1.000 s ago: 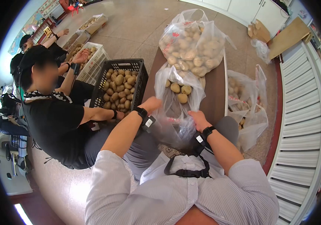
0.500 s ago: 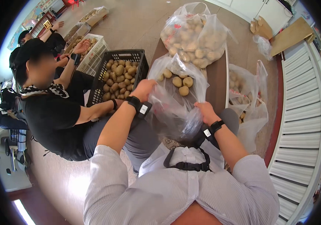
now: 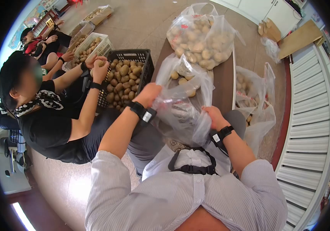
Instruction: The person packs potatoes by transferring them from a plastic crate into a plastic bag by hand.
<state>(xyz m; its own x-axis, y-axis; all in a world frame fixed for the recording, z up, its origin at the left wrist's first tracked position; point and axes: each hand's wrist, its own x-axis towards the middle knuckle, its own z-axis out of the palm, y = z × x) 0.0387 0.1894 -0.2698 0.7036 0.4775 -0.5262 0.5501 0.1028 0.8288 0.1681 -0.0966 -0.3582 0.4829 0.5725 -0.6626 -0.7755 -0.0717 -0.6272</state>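
My left hand point(image 3: 148, 95) is closed on the left edge of a clear plastic bag point(image 3: 182, 121). The bag's right edge is gripped in my right hand point(image 3: 215, 117). Between my hands the film hangs crumpled toward my lap. Several round brown items that look like potatoes point(image 3: 174, 75) lie at the bag's far end, partly hidden by the film. Just beyond stands a fuller clear bag point(image 3: 201, 36) of the same produce. The bags rest on a long brown surface point(image 3: 223, 82).
Left of me, a black crate point(image 3: 147, 69) holds similar produce. A seated co-worker point(image 3: 53, 115) holds one piece near it. A white crate point(image 3: 107, 42) is farther back. More filled bags point(image 3: 253, 92) stand at right, beside a white radiator point(image 3: 307, 134).
The bag's near film has risen and now covers more of the produce inside. My hands stay nearly in place. The co-worker's hands have lifted beside the black crate, with one piece held.
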